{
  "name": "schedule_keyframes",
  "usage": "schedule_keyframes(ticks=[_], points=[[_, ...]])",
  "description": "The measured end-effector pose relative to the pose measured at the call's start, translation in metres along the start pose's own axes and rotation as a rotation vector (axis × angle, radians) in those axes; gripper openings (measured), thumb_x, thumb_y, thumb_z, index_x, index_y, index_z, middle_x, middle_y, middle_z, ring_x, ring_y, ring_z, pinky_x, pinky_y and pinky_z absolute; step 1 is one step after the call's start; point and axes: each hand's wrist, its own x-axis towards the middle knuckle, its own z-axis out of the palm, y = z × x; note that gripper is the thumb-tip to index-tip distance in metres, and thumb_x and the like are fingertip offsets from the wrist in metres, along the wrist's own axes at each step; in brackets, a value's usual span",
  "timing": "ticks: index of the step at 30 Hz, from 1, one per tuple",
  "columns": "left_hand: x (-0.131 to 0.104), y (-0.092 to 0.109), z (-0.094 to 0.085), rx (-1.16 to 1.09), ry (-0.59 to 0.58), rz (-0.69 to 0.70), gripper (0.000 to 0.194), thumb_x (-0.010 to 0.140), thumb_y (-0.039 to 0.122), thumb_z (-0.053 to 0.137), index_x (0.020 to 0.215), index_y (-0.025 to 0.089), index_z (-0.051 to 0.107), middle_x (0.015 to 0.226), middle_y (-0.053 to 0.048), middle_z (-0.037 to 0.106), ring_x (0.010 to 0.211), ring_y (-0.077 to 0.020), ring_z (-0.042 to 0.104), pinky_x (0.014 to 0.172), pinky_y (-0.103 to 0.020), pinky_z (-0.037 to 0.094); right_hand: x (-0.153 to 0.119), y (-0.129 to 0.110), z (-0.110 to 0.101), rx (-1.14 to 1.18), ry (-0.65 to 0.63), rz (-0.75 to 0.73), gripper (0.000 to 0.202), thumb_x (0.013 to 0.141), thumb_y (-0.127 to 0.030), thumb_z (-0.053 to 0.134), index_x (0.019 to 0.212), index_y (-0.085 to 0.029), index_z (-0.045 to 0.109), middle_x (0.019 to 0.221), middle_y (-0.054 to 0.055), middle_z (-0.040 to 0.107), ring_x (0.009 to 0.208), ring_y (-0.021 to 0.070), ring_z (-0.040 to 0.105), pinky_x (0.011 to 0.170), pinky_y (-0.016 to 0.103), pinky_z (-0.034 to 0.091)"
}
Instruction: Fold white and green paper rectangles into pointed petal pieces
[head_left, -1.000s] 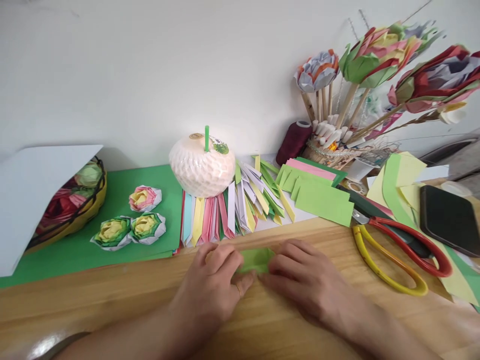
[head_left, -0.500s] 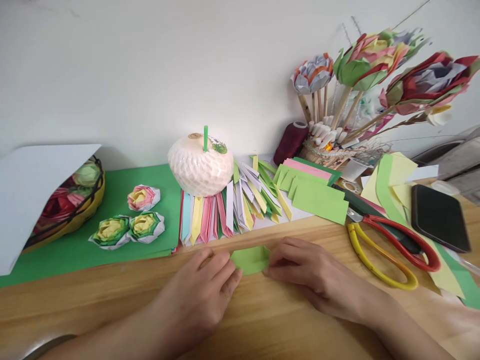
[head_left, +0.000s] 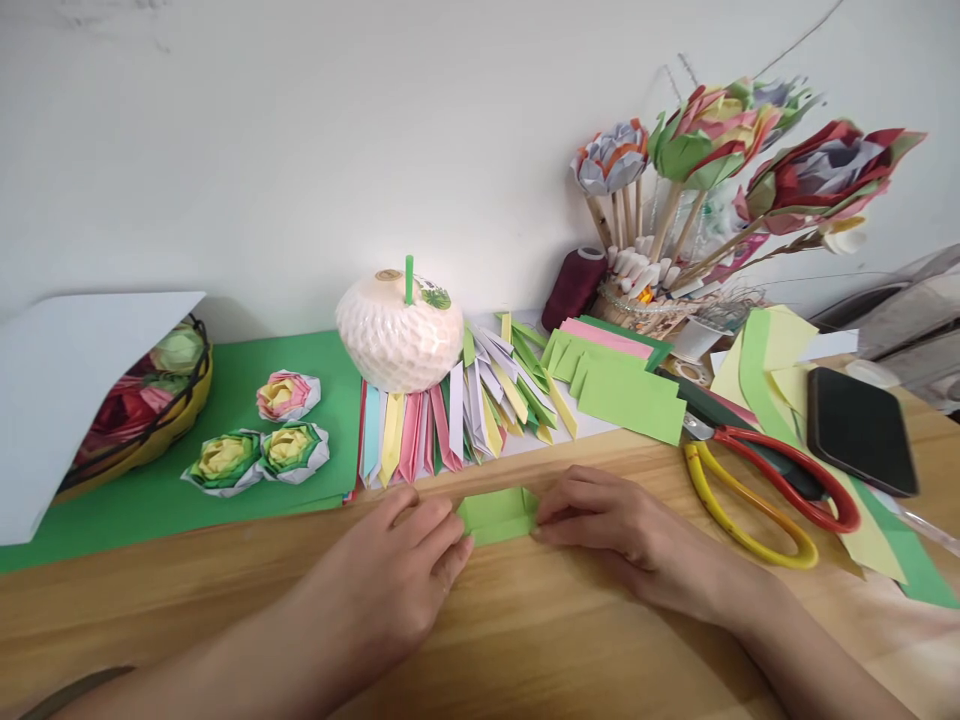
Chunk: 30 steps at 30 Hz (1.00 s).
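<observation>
While pinching 1 part-folded green paper with left hand and right hand apart at opposite ends; see folded strips seemingly done, flat green slips apparently left.

On the near side of the fingers I see open desk to pass over, but folded paper strips and a white ornament block the far side, scissors the right.

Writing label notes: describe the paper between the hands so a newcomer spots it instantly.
On the wooden table, find the left hand and right hand. Between them lies the light-green paper, creased and folded, unlike the flat green cards by the scissors.
</observation>
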Motion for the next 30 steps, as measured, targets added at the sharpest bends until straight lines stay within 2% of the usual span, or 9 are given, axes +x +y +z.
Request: schedule_keyframes(ticks=[5,13,16,19,23,27,30], points=[[0.0,0.0,0.001,0.004,-0.01,-0.002,0.014,0.09,0.016,0.053,0.101,0.015,0.063,0.086,-0.004,0.064,0.081,-0.0198,0.052,0.079,-0.036,0.035,-0.004,0.002,-0.003,0.019,0.031,-0.03,0.041,0.087,-0.001,0.035,0.107,-0.018,0.066,0.104,0.008,0.068,0.097,0.0184,0.058,0.086,0.038,0.047],[-0.006,0.0,0.001,0.018,-0.004,-0.021,0.011,0.087,0.013,0.056,0.096,0.015,0.063,0.082,-0.004,0.061,0.08,-0.0203,0.051,0.079,-0.038,0.035,-0.013,0.006,-0.004,-0.064,0.027,0.009,0.039,0.086,-0.002,0.041,0.109,-0.019,0.067,0.113,0.008,0.068,0.098,0.0199,0.059,0.084,0.039,0.049],[-0.006,0.001,0.0,0.039,-0.002,-0.023,0.01,0.087,0.013,0.057,0.094,0.014,0.064,0.079,-0.004,0.061,0.08,-0.0209,0.051,0.078,-0.037,0.034,-0.012,0.005,-0.003,-0.081,0.097,0.008,0.041,0.084,0.001,0.039,0.107,-0.019,0.066,0.11,0.007,0.068,0.096,0.0192,0.06,0.083,0.038,0.049],[-0.005,0.001,-0.002,0.058,-0.01,-0.001,0.008,0.086,0.014,0.058,0.091,0.014,0.065,0.079,-0.005,0.062,0.077,-0.02,0.05,0.078,-0.036,0.033,-0.008,0.004,0.002,-0.085,0.165,-0.018,0.042,0.086,-0.001,0.037,0.116,-0.016,0.061,0.112,0.009,0.066,0.099,0.0192,0.058,0.083,0.038,0.05],[-0.004,0.0,-0.008,0.077,-0.028,0.03,0.01,0.085,0.017,0.061,0.093,0.014,0.066,0.082,-0.004,0.064,0.08,-0.0202,0.051,0.082,-0.037,0.032,-0.003,0.003,0.013,-0.114,0.063,-0.053,0.038,0.087,-0.006,0.043,0.121,-0.016,0.058,0.123,0.009,0.061,0.115,0.0209,0.05,0.095,0.042,0.045],[-0.004,0.002,-0.012,0.094,-0.06,0.041,0.012,0.086,0.02,0.06,0.095,0.013,0.066,0.086,-0.004,0.064,0.084,-0.0194,0.052,0.081,-0.035,0.033,-0.002,0.001,0.02,-0.154,0.062,-0.049,0.034,0.088,-0.008,0.045,0.116,-0.017,0.061,0.116,0.008,0.063,0.107,0.0207,0.053,0.092,0.042,0.046],[-0.005,0.004,-0.011,0.116,-0.061,0.026,0.012,0.088,0.019,0.058,0.094,0.013,0.066,0.084,-0.005,0.065,0.079,-0.0184,0.052,0.077,-0.034,0.035,-0.002,-0.002,0.024,-0.217,0.088,-0.082,0.03,0.088,-0.008,0.046,0.111,-0.017,0.062,0.107,0.009,0.065,0.097,0.0198,0.056,0.084,0.039,0.047]])
